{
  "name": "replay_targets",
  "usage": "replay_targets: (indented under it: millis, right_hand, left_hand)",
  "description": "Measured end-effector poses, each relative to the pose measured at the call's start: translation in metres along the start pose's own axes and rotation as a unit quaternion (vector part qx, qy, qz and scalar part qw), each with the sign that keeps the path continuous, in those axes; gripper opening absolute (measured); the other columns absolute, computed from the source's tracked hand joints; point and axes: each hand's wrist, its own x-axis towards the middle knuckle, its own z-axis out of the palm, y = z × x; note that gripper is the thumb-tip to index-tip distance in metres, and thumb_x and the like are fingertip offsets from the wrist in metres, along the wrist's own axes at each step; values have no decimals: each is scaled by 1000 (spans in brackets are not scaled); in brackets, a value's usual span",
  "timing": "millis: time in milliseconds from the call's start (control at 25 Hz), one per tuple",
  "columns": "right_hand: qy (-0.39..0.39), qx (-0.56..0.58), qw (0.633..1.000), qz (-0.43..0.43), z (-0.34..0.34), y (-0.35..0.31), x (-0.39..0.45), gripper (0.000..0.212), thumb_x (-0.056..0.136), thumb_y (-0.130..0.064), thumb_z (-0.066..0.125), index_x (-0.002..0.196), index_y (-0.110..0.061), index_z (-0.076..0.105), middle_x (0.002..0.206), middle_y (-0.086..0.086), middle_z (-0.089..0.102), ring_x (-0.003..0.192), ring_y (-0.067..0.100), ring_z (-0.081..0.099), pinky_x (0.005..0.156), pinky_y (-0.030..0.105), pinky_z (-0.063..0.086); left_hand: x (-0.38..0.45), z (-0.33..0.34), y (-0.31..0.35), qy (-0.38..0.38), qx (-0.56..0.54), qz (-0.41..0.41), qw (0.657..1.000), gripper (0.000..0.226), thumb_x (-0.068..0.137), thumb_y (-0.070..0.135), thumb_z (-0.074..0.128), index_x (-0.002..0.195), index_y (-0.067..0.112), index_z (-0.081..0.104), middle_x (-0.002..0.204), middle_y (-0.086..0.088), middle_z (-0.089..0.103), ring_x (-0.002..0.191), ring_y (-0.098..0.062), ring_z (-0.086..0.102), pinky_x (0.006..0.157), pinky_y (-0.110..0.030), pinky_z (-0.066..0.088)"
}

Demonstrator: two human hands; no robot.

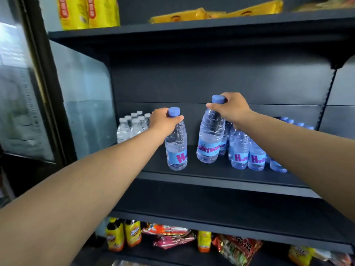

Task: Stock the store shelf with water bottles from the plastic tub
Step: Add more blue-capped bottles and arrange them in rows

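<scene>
My left hand [163, 121] grips the neck of a clear water bottle [176, 148] with a blue cap and blue label, held upright at the front of the dark middle shelf [221, 179]. My right hand [230, 108] holds a second blue-capped bottle [210, 139] by its neck, tilted, its base just above the shelf. To the right of it stand several matching bottles [247, 152] in a group. The plastic tub is out of view.
A pack of small white-capped bottles [132, 125] sits at the shelf's back left. Yellow packages [88, 12] fill the shelf above, snack bags and yellow drink bottles [123, 235] the one below. A glass-door cooler [25, 93] stands at the left.
</scene>
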Motion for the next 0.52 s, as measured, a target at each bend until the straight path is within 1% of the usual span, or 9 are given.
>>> replay_targets:
  millis: [80,160,240,360,440,520]
  right_hand:
    - [4,-11,1000,19,-5,18,17,30,83,-28,71,103,-8,62,75,-4,49,71,16,46,67,27,38]
    - [15,-35,999,33,-3,45,35,31,83,-29,71,102,-7,62,75,-3,49,72,17,45,69,27,37]
    - [18,-61,996,55,5,73,53,32,83,-29,71,103,-7,61,85,1,52,78,19,47,71,27,36]
    - [5,-71,993,97,27,115,75,34,85,-28,69,109,-7,59,93,3,54,85,19,49,75,27,37]
    - [-1,-75,990,123,46,143,89,35,85,-27,69,110,-5,60,93,4,54,84,19,49,74,25,36]
    - [7,-74,988,138,62,165,102,36,84,-27,70,110,-4,61,92,3,56,83,19,50,72,25,36]
  left_hand:
    - [18,28,-6,-36,-13,-10,999,21,80,24,72,96,11,67,96,-3,67,89,-20,63,78,-29,50]
    - [37,59,-18,-76,-23,-14,997,25,80,22,72,101,9,67,103,-6,69,97,-23,65,85,-33,53]
    - [56,87,-36,-112,-9,-16,994,29,80,23,73,105,9,67,105,-6,68,97,-22,64,83,-31,52]
    - [81,114,-67,-149,20,-22,988,28,80,23,73,102,7,68,104,-6,68,92,-20,63,75,-26,46]
    - [101,127,-89,-157,29,-30,987,27,79,23,73,100,7,68,102,-7,69,94,-22,65,76,-27,48]
    - [120,134,-104,-158,25,-36,986,26,79,22,73,100,8,69,100,-7,70,93,-22,65,80,-29,49]
